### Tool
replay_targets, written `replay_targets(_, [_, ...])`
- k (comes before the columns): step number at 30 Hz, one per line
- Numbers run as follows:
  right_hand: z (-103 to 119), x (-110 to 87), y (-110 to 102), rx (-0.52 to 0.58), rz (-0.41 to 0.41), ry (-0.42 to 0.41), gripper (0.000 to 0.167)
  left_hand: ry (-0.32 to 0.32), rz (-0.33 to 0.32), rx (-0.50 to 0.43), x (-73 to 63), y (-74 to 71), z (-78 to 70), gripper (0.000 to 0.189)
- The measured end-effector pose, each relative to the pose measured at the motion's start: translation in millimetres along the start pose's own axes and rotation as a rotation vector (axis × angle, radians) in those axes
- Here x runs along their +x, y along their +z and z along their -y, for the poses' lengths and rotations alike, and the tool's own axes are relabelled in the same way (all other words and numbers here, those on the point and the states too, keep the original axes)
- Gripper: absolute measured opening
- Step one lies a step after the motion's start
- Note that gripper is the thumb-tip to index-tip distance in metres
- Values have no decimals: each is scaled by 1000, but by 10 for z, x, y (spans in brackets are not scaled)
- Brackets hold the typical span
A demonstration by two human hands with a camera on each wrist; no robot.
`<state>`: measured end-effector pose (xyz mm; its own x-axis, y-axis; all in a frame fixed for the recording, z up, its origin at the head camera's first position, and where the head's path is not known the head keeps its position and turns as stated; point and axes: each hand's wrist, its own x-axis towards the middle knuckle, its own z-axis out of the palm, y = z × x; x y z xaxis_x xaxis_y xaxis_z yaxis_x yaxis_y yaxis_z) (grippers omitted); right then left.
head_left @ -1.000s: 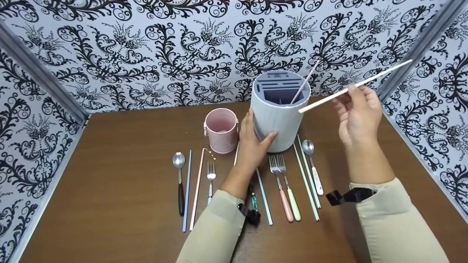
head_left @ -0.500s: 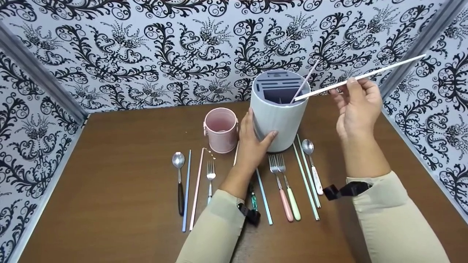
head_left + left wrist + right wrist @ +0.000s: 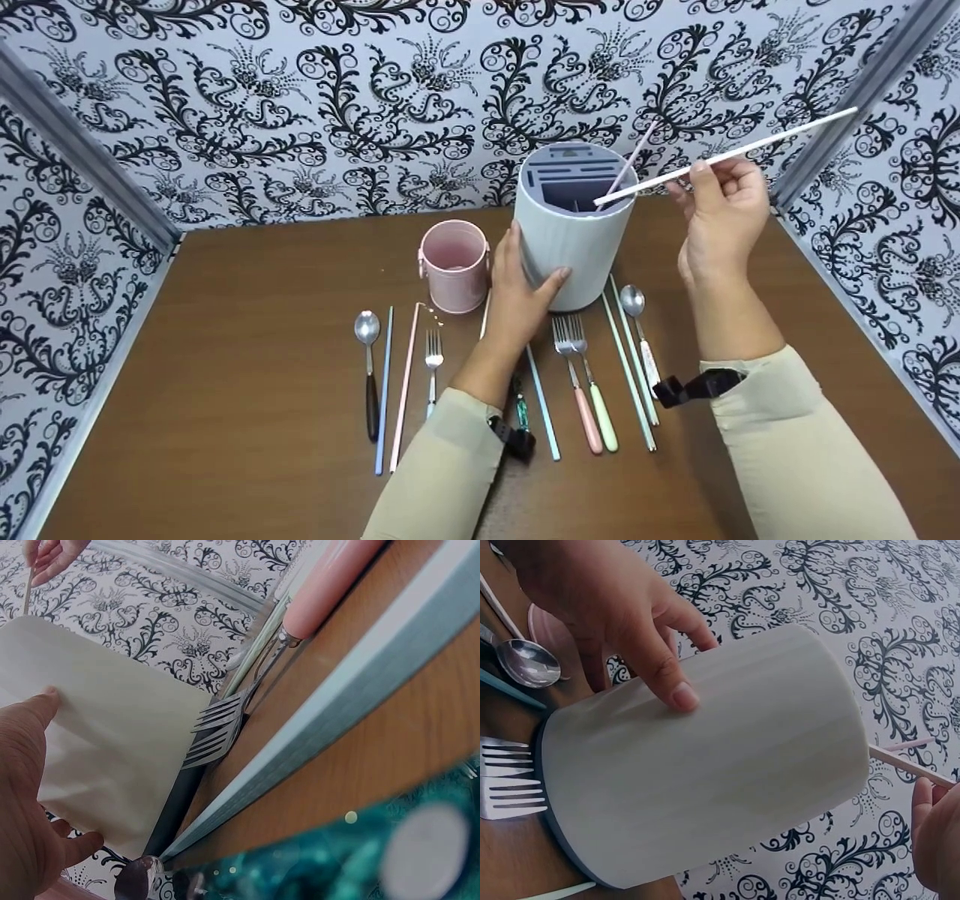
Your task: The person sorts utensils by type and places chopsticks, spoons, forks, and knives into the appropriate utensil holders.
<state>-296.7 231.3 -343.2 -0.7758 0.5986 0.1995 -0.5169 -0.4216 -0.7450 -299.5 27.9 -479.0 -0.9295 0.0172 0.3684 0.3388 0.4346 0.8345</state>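
Note:
My left hand holds the side of a white cylindrical utensil holder, its thumb across the front and fingers round the left side. The holder stands upright, with a grey slotted top. One pale pink chopstick leans in its open compartment. My right hand pinches a white chopstick between thumb and fingers, right of the holder. That chopstick slants, its lower tip over the compartment's opening. In the right wrist view, the chopstick passes behind the holder's rim, so its tip is hidden.
A pink cup stands left of the holder. In front lie a black-handled spoon, a blue chopstick, a pink chopstick, several forks such as the pink-handled one, green chopsticks and a white-handled spoon.
My right hand has moved left with the white chopstick, bringing its lower tip from outside the holder's right rim to over the compartment. The left hand and holder have stayed put.

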Motion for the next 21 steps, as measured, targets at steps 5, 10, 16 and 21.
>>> replay_targets(5, [-35, 2, 10, -13, 22, -7, 23, -11, 5, -5, -2, 8, -1, 101])
replay_targets(10, [-82, 13, 29, -69, 53, 12, 23, -21, 15, -3, -3, 4, -17, 102])
replay_targets(16, [-140, 12, 66, -95, 66, 23, 22, -6, 10, 3, -1, -6, -21, 101])
replay_targets(21, [-191, 17, 78, -83, 86, 11, 21, 25, -5, 7, -5, -8, -20, 100])
